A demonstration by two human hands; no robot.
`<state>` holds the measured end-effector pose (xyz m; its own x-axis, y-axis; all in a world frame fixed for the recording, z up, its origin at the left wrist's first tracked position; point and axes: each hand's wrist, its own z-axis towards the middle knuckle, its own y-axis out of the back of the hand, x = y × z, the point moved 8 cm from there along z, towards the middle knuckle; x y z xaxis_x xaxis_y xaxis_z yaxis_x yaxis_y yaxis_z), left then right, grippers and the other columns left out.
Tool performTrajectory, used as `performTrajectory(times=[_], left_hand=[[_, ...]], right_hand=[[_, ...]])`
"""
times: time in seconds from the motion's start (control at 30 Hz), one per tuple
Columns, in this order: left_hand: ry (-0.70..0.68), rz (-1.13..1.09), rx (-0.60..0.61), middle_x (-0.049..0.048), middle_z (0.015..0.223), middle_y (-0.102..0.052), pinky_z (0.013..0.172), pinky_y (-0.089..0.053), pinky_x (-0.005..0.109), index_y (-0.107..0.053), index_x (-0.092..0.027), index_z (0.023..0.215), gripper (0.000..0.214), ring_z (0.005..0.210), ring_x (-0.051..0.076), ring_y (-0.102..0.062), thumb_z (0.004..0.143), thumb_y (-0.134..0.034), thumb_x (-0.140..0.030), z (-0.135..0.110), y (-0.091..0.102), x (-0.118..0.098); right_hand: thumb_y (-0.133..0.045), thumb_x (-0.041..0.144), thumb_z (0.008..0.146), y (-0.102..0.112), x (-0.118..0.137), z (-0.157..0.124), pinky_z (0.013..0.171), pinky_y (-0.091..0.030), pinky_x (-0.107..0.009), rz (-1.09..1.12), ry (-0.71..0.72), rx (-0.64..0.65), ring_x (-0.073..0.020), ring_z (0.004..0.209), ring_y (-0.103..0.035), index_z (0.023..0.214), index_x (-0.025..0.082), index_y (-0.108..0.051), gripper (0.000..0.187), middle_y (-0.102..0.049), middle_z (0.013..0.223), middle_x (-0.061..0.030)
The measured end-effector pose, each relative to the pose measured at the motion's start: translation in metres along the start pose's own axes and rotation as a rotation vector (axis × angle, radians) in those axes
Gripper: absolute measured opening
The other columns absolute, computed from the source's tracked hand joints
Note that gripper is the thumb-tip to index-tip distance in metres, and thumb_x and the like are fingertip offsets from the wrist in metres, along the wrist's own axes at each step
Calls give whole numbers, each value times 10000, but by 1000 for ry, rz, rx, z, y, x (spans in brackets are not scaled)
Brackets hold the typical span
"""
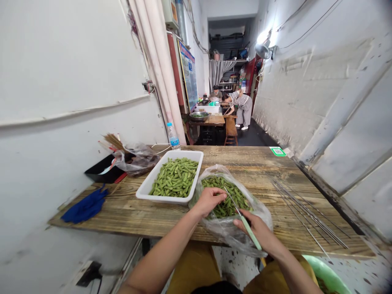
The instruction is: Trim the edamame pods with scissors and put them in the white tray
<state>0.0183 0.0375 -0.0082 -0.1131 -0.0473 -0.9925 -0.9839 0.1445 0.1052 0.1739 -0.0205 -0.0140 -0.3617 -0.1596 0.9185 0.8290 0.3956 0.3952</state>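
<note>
My right hand [255, 229] holds a thin-bladed metal tool with a pale green handle [250, 232]; whether it is a knife or scissors seen edge-on, I cannot tell. Its tip points up and left, close to the fingers of my left hand [212, 200]. Those fingers are pinched together, and what they hold is hidden. Both hands are over a clear plastic bag [260, 208] of green soybean pods [225, 183], its mouth spread open. To the left, a white plastic tray [200, 157] holds a heap of similar pods [176, 177].
Several long metal skewers [309, 214] lie on the wooden table [245, 157] at right. At left are a blue cloth [85, 206], a black box [102, 169] and a water bottle [173, 136]. A green basin [327, 273] stands below. Two people are farther back, one bending [240, 102].
</note>
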Motion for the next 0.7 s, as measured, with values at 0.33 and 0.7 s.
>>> performTrajectory(times=[0.33, 0.7], left_hand=[[21, 154, 62, 27, 620, -643, 544, -374, 224, -699, -116, 746, 225, 541, 105, -487, 698, -630, -324, -5, 0, 4], [-171, 1104, -713, 147, 1237, -591, 980, -371, 454, -619, -193, 1186, 383, 1156, 303, -515, 812, -535, -194, -7, 125, -84]], right_hand=[[-618, 575, 754, -16, -9, -5, 401, -305, -211, 64, -183, -6, -100, 425, -371, 748, 197, -599, 378, -437, 486, 52], [-626, 672, 674, -27, -51, -17, 314, -264, -170, 396, -370, 33, -56, 346, -306, 938, 203, -523, 548, -357, 458, 114]])
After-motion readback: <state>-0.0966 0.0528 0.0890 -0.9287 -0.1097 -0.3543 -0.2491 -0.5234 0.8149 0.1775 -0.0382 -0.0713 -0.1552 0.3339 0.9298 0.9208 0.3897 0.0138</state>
